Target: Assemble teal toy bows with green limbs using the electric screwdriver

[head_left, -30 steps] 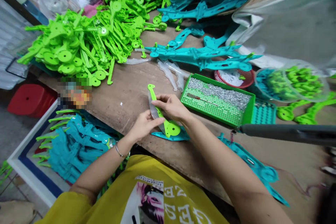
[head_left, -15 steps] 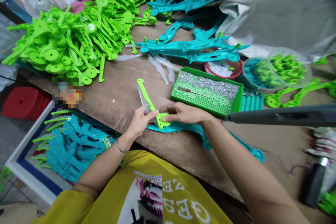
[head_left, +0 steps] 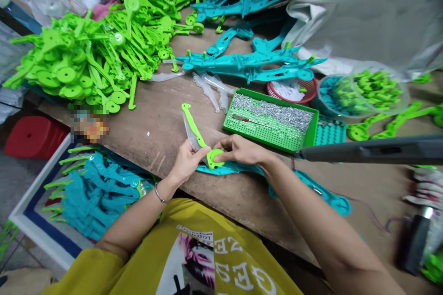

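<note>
A long lime-green plastic part point(head_left: 192, 126) with a round disc end lies over a clear plastic blade piece and a teal part point(head_left: 238, 169) at the near edge of the wooden table point(head_left: 152, 120). My left hand point(head_left: 185, 163) grips the green part and clear piece from the left. My right hand point(head_left: 238, 149) pinches the round disc end from the right. Both hands meet at the disc.
A big heap of lime-green parts point(head_left: 86, 60) fills the back left. Teal parts point(head_left: 249, 64) lie at the back centre. A green tray of small screws point(head_left: 273, 120) sits right of my hands. A grey bar point(head_left: 374, 151) crosses the right side. A bin of teal parts point(head_left: 97, 193) stands lower left.
My right hand slid from the middle of the green part down to its disc end. The view shifted slightly; both hands have held the part in about the same place for the last half second.
</note>
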Action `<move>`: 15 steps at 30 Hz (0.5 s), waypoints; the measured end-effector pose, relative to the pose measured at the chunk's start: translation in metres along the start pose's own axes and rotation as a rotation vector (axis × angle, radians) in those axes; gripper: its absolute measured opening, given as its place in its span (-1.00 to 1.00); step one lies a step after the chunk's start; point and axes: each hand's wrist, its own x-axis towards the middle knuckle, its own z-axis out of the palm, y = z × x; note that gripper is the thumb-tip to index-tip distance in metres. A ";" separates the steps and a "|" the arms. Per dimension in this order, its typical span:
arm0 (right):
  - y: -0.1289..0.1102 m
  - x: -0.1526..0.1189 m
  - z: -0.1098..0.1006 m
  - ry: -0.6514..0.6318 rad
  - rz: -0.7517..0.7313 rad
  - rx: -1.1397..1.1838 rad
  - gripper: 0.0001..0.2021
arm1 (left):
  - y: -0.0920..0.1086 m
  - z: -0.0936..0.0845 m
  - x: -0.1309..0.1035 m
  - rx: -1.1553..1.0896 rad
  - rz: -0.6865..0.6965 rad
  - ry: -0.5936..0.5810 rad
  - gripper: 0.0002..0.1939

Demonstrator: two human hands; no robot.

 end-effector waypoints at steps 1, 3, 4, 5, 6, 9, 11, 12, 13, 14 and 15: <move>0.001 0.000 -0.001 -0.008 -0.002 0.008 -0.55 | 0.000 0.000 -0.001 -0.015 -0.030 -0.038 -0.44; 0.001 0.000 -0.003 -0.023 -0.006 0.026 -0.54 | -0.001 0.000 -0.004 -0.042 -0.107 -0.117 -0.29; 0.002 0.000 -0.003 -0.027 -0.006 0.031 -0.54 | -0.002 0.000 -0.005 -0.050 -0.136 -0.143 -0.26; 0.002 0.000 -0.004 -0.029 -0.004 0.031 -0.54 | -0.003 0.000 -0.006 -0.055 -0.155 -0.153 -0.26; 0.002 -0.001 -0.004 -0.025 0.000 0.025 -0.53 | -0.003 0.001 -0.007 -0.062 -0.159 -0.149 -0.27; 0.001 -0.004 -0.004 -0.017 0.006 0.007 -0.53 | -0.002 0.002 -0.005 -0.088 -0.159 -0.139 -0.26; 0.000 -0.007 -0.004 -0.037 0.013 -0.002 -0.55 | 0.001 0.001 -0.001 -0.094 -0.154 -0.112 -0.32; 0.000 -0.009 -0.004 -0.048 0.020 -0.007 -0.56 | 0.003 0.000 0.003 -0.088 -0.138 -0.085 -0.37; 0.000 -0.011 -0.003 -0.051 0.027 -0.016 -0.58 | 0.005 -0.002 0.007 -0.078 -0.117 -0.054 -0.42; 0.000 -0.013 -0.003 -0.047 0.032 -0.031 -0.59 | 0.006 -0.003 0.011 -0.067 -0.092 -0.024 -0.45; 0.000 -0.014 -0.002 -0.036 0.031 -0.049 -0.61 | 0.006 -0.004 0.015 -0.058 -0.069 0.000 -0.46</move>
